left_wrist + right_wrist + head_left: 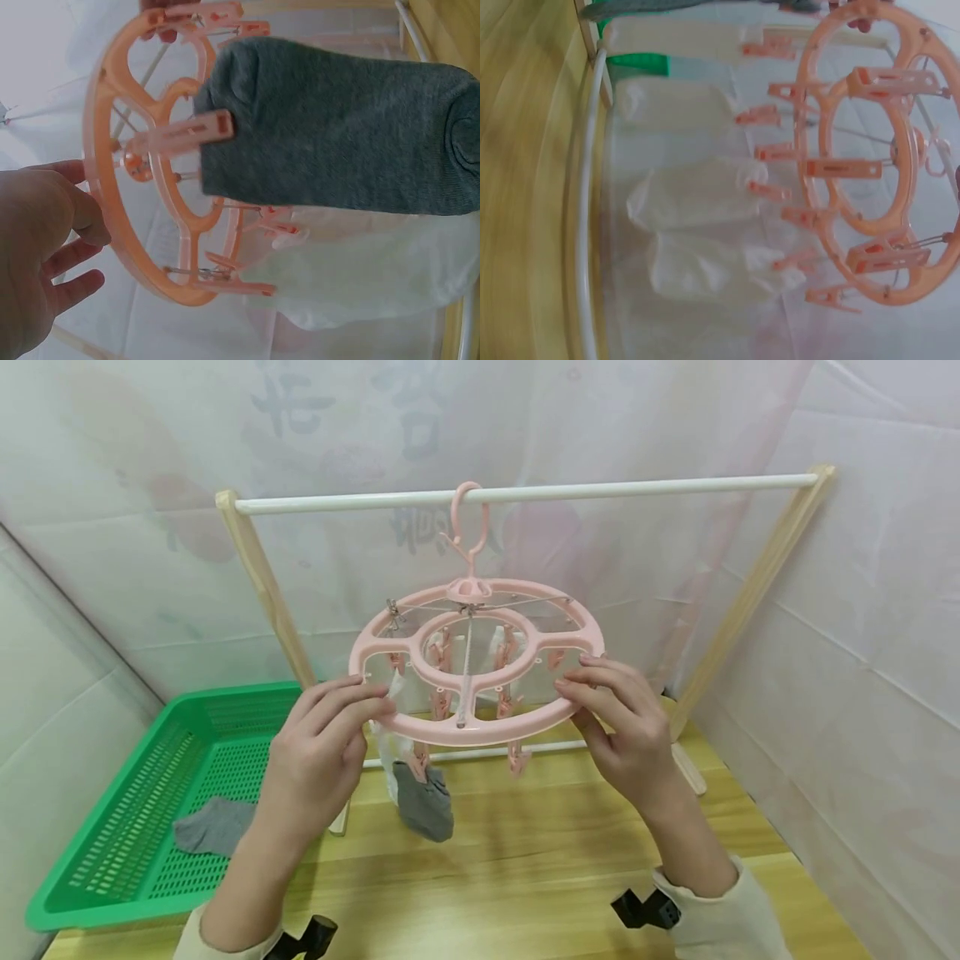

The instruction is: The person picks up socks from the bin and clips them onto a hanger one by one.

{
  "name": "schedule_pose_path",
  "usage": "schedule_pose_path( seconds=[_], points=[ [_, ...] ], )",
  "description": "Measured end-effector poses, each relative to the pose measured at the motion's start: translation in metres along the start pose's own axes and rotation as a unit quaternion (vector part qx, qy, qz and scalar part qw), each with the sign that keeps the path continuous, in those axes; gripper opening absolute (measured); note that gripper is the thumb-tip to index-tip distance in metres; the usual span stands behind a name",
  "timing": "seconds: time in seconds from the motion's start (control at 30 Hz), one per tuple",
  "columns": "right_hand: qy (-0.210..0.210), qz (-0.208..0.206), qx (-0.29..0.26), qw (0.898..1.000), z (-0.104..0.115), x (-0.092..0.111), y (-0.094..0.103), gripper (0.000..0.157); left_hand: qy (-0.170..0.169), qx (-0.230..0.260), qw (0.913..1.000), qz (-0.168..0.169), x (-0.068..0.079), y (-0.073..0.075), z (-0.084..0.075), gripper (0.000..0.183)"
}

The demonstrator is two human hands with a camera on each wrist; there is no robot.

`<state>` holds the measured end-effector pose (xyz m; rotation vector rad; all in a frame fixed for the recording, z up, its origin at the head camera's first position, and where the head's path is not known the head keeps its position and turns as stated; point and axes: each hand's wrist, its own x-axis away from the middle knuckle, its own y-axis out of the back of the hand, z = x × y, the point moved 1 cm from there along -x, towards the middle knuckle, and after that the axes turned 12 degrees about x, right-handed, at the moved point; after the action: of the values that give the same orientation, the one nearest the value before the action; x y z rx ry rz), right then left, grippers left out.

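Note:
A pink round clip hanger (510, 728) hangs by its hook from a white bar. My left hand (318, 756) pinches its rim at the near left, with fingers on top and thumb beneath. On the near right, my right hand (633, 735) holds the rim between fingers and thumb. A grey sock (337, 127) dangles from a clip at the front left. Several white socks (694, 195) hang from other clips, one white sock (375, 277) close to the grey one. Some pink clips, such as this clip (517, 760) at the front right, hold nothing.
The white bar (637, 488) spans a rack with wooden legs (750, 593). At the left, a green basket (112, 912) stands on the wooden table (525, 877) with another grey sock (213, 824) in it. Pale curtains enclose the back and sides.

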<state>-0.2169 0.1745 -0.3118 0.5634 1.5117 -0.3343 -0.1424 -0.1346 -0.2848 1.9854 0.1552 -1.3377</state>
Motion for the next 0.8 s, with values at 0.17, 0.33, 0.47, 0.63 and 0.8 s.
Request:
schedule_pose_path(
  seconds=[0.17,0.33,0.47,0.63,0.8],
  points=[
    [-0.008,-0.002,0.014,1.0,0.007,0.0,0.001,0.028,-0.021,0.02,0.9996,-0.005,-0.001,-0.004,-0.015,0.032],
    [-0.022,0.015,0.043,0.999,0.013,0.001,0.003,0.027,-0.058,0.041,0.9972,-0.025,-0.006,-0.015,-0.031,0.021],
    [-0.031,0.007,0.053,0.998,0.018,0.001,0.002,0.028,-0.067,0.04,0.9967,-0.022,-0.008,-0.025,-0.037,0.032],
    [-0.044,-0.015,0.051,0.998,0.025,-0.002,-0.001,0.027,-0.062,0.035,0.9972,-0.025,-0.007,-0.038,-0.037,0.05],
    [-0.063,-0.034,0.052,0.996,0.036,0.001,-0.005,0.025,-0.074,0.024,0.9948,-0.066,-0.008,-0.047,-0.036,0.031]
  ],
)
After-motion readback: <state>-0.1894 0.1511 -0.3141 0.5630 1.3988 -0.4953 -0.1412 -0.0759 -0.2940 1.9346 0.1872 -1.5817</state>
